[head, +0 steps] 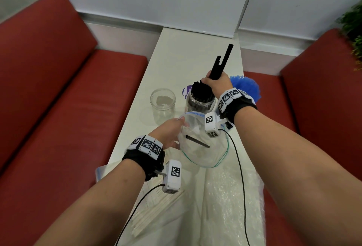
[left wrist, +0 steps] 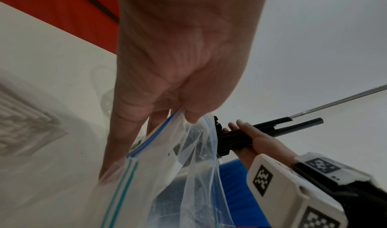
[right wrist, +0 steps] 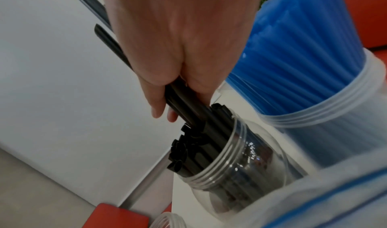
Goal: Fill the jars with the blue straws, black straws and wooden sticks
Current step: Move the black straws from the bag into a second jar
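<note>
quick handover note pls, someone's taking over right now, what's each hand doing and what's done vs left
Right hand: grip on a bundle of black straws, lower ends at the mouth of the black-straw jar.
Left hand: pinches the zip bag open; one black straw lies inside.
Done: blue straws are in their jar.
Left: seat this bundle, add the last black straw, then put the wooden sticks into the empty jar.

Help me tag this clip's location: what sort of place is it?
Probably a cafe or diner booth: red cushioned benches flank a narrow white table, with jars of blue straws and black straws.
</note>
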Motion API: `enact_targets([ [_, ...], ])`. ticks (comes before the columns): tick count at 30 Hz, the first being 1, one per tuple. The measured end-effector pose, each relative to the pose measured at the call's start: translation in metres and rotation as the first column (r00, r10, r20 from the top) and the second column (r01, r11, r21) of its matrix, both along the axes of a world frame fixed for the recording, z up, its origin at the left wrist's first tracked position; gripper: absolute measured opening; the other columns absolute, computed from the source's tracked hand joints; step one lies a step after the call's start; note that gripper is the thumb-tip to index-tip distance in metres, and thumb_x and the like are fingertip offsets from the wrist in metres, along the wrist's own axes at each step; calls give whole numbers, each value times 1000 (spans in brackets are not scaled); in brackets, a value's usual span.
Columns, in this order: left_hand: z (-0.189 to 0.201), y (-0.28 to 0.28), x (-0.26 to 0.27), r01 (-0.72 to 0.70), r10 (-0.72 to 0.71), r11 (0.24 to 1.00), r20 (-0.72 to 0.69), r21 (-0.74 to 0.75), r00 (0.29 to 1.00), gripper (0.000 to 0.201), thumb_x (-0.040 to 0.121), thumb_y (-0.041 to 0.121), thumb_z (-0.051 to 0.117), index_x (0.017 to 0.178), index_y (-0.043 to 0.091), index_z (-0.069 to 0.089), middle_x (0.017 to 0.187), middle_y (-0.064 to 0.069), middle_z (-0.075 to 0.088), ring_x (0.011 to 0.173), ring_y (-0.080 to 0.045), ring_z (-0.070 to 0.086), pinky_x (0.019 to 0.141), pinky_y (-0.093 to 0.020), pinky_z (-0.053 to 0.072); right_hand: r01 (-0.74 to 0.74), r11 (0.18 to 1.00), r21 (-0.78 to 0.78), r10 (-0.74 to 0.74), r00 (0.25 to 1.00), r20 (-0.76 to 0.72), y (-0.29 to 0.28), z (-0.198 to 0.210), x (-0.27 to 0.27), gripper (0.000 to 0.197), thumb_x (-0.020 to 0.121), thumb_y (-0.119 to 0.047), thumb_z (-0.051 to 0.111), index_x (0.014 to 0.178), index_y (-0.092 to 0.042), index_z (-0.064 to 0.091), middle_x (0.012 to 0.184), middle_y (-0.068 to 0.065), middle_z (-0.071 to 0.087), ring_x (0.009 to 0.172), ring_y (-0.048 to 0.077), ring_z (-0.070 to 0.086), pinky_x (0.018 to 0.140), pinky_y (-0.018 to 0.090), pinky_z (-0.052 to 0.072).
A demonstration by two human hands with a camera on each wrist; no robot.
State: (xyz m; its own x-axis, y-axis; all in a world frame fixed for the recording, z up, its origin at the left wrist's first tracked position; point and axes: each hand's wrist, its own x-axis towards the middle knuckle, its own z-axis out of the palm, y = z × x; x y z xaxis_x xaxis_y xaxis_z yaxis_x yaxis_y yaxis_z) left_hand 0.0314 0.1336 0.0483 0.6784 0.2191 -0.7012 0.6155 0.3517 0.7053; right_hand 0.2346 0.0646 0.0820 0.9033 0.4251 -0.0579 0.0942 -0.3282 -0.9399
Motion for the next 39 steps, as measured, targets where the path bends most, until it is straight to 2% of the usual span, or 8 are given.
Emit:
enact_targets([
  [10, 0, 0, -2, 1, -1, 1000, -1, 17, 1000, 42, 104, 42, 33, 118, 11, 57, 98, -12, 64, 89, -32, 65, 88, -54, 53, 4, 987, 160, -15, 998, 66, -3, 26, 0, 32, 101, -31, 59, 130, -16, 62, 126, 1, 66, 118, 14, 59, 102, 27, 42],
  [16, 1, -3, -2, 6, -6, 1000, 20, 12, 1000, 42, 104, 41, 34, 119, 9, 57, 90, -10, 66, 79, -29, 65, 74, -45, 56, -18, 990, 138, 1, 993, 118, -15, 32, -2, 56, 104, -42, 52, 153, -18, 38, 144, 0, 49, 132, 12, 47, 113, 25, 31],
  [20, 2, -6, -2, 6, -6, 1000, 20, 15, 1000, 40, 103, 42, 36, 116, 11, 58, 86, -9, 67, 75, -28, 65, 72, -44, 55, 10, 999, 33, -14, 992, 129, -23, 31, -5, 63, 100, -57, 49, 154, -28, 36, 133, 2, 30, 116, 15, 49, 107, 23, 28],
  [24, 2, -9, -3, 6, -7, 1000, 17, 22, 1000, 41, 103, 41, 36, 117, 10, 58, 86, -10, 66, 76, -29, 64, 82, -50, 53, 92, 996, 12, -92, 966, 240, -28, 34, -3, 55, 99, -57, 51, 142, -23, 50, 126, 6, 40, 85, 0, 53, 89, 15, 33],
  [28, 3, -12, -4, -6, 5, 1000, 18, 30, 1000, 39, 104, 40, 36, 115, 10, 58, 81, -10, 64, 72, -27, 62, 85, -53, 52, 139, 982, 126, -164, 962, 219, -28, 41, -4, 46, 97, -52, 57, 117, -10, 57, 91, 12, 59, 74, 30, 63, 69, 38, 52],
  [32, 5, -12, -6, -6, 6, 1000, 21, 18, 1000, 36, 103, 40, 37, 111, 13, 58, 87, -10, 65, 75, -28, 63, 81, -50, 53, 102, 986, 134, -125, 978, 170, -23, 37, -11, 36, 95, -46, 64, 100, -12, 51, 81, 6, 57, 59, 29, 60, 39, 22, 44],
  [36, 5, -11, -8, 6, -7, 1000, 24, 22, 1000, 32, 102, 40, 39, 106, 15, 59, 82, -10, 67, 70, -28, 65, 73, -46, 55, 78, 996, 37, -81, 992, 93, -23, 14, -19, 33, 93, -34, 71, 106, -13, 49, 101, 14, 64, 76, 31, 67, 46, 24, 54],
  [39, 5, -9, -9, 12, -12, 1000, 20, 22, 1000, 32, 101, 40, 38, 103, 16, 58, 86, -12, 68, 73, -29, 65, 76, -48, 54, 73, 997, -41, -71, 997, 38, -28, 2, -25, 46, 86, -30, 79, 113, -14, 46, 95, 3, 61, 92, 32, 69, 73, 41, 61],
])
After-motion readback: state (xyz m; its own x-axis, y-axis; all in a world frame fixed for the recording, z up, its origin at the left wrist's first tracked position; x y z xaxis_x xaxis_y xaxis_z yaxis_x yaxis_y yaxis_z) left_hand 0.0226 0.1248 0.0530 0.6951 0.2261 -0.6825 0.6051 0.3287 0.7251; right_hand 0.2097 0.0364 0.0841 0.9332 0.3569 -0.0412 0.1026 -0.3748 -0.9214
